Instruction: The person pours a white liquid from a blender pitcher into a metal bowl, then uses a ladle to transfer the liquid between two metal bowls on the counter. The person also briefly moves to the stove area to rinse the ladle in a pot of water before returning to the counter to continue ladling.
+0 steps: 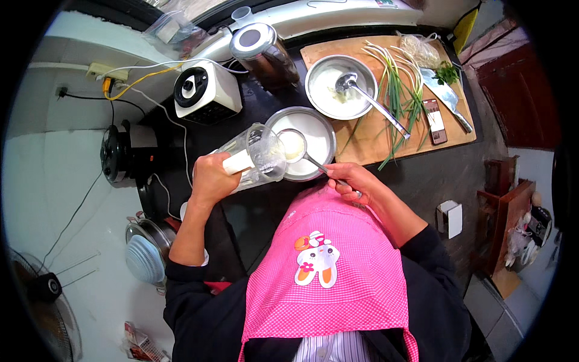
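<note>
My left hand [211, 179] is closed round the white handle of a clear blender jug [256, 158]. The jug is tipped on its side, its mouth facing right toward a round strainer [293, 145] with pale, wet pulp in it. By its long handle, my right hand [351, 182] grips this strainer. Beneath it stands a metal pot [329, 134] with white liquid inside. Behind the pot, a steel bowl [312, 80] of white liquid has a ladle [377, 105] resting in it, handle out to the right.
A wooden board [362, 145] carries green onions [398, 87], a cleaver [445, 96], a phone [435, 122] and a plastic bag [419, 49]. At the left stand a white blender base [208, 93] with cables and a black cooker [123, 151]. A dark lidded jug [265, 57] is behind.
</note>
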Action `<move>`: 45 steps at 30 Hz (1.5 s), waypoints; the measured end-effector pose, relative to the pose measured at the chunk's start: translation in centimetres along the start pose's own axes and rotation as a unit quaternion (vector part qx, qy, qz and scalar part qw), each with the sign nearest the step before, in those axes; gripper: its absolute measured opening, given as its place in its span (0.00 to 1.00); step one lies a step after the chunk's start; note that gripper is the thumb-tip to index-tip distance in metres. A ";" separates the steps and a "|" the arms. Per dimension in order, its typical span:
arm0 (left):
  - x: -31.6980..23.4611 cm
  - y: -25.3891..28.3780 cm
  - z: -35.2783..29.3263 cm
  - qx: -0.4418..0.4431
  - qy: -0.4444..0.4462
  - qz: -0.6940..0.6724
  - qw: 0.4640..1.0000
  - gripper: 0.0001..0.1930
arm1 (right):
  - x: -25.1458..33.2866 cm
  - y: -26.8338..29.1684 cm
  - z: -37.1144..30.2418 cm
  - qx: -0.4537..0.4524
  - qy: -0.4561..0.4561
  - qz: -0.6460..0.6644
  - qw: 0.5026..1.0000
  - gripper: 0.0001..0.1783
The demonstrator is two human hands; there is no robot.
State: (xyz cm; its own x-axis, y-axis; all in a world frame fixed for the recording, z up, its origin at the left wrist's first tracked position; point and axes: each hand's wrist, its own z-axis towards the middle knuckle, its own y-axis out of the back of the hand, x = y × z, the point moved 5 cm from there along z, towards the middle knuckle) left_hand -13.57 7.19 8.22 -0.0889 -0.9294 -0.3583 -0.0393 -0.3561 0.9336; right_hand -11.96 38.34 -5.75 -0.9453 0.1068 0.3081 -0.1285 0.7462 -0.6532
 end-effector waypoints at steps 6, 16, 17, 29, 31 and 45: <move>-2.5 -0.3 2.6 0.065 0.021 0.078 0.995 0.19 | 0.0 0.5 0.3 0.013 0.001 0.006 1.000 0.14; -6.5 0.1 4.9 0.149 0.060 0.171 0.972 0.19 | -0.5 0.7 0.2 0.020 -0.005 0.013 1.000 0.21; -6.8 0.2 5.0 0.148 0.056 0.169 0.973 0.19 | -0.5 0.6 0.1 0.023 -0.007 0.016 1.000 0.21; -7.6 -0.1 5.4 0.148 0.037 0.179 0.972 0.18 | 0.0 0.7 -0.4 0.031 -0.008 0.021 0.999 0.24; -7.6 -0.2 5.4 0.151 0.044 0.175 0.972 0.18 | 0.2 0.7 -0.7 0.025 -0.007 0.020 0.999 0.22; -8.7 0.4 6.3 0.175 0.040 0.194 0.965 0.20 | 0.0 1.2 -0.1 0.039 -0.010 0.040 0.998 0.24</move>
State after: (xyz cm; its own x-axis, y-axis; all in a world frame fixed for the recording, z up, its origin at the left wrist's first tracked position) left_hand -19.06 15.74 11.63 -0.0885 -0.9956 0.0315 -0.3530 0.0609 0.9336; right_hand -12.10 39.28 -6.46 -0.9593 0.1506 0.2390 -0.0742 0.6820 -0.7276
